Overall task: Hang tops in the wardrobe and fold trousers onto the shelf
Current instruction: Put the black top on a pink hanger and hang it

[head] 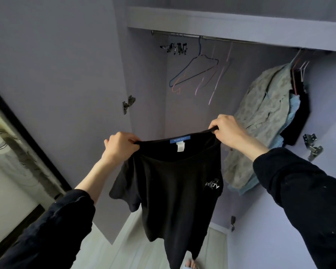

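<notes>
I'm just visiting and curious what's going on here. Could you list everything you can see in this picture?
black T-shirt: one, black with a blue neck label, held up by its collar in front of the open wardrobe
rail: one, metal, across the top of the wardrobe
empty hangers: several, blue, pink and pale, on the rail; exact count unclear
clip hanger: one cluster, dark, at the rail's left end
hanging clothes: a few, grey patterned, light blue and black, on the rail's right end
door hinges: at least three, metal, on the wardrobe sides
floor: pale, below the shirt
left hand: fingers grip the collar's left side
right hand: fingers grip the collar's right side
</notes>
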